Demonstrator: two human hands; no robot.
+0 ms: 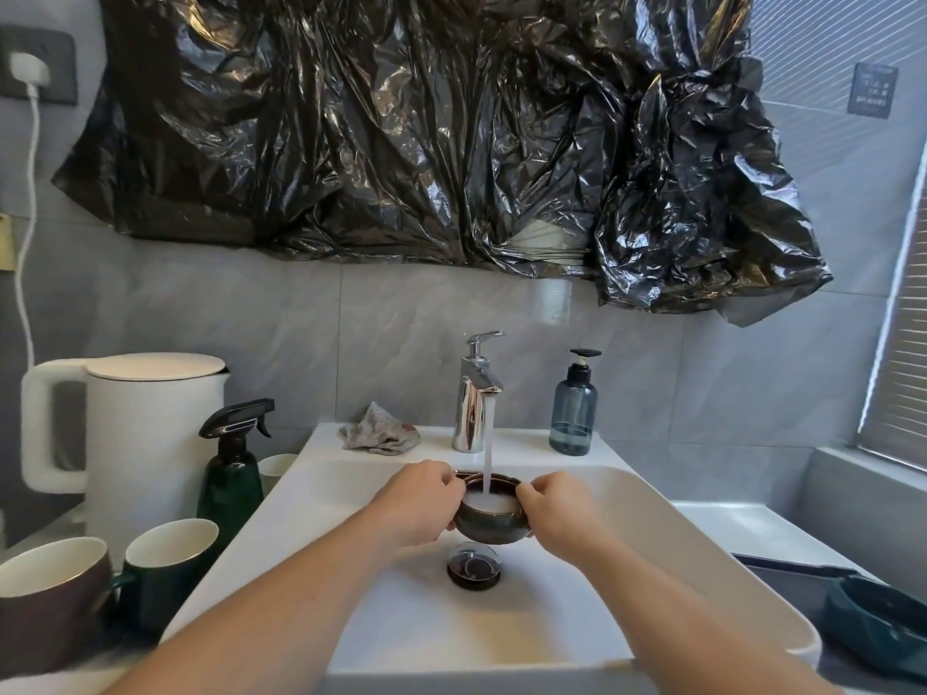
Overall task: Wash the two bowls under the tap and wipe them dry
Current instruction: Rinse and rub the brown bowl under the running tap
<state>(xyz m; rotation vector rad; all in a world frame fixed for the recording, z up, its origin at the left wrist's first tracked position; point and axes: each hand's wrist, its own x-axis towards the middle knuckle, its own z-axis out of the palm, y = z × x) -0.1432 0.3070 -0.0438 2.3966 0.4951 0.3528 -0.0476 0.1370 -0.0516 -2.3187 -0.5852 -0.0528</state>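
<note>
A small dark glazed bowl (489,528) hangs over the white sink (667,559), directly under the chrome tap (474,393). Water streams from the spout into the bowl, which is full of foamy white water. My left hand (419,501) grips the bowl's left rim and side. My right hand (557,509) grips its right rim, thumb over the edge. A crumpled grey cloth (378,429) lies on the sink's back ledge, left of the tap. A dark teal bowl (878,624) sits at the far right, partly cut off by the frame.
The round drain plug (474,566) lies below the bowl. A blue soap pump bottle (573,408) stands right of the tap. Left of the sink stand a green spray bottle (232,469), a white kettle (145,438), a green mug (168,564) and a brown mug (50,599).
</note>
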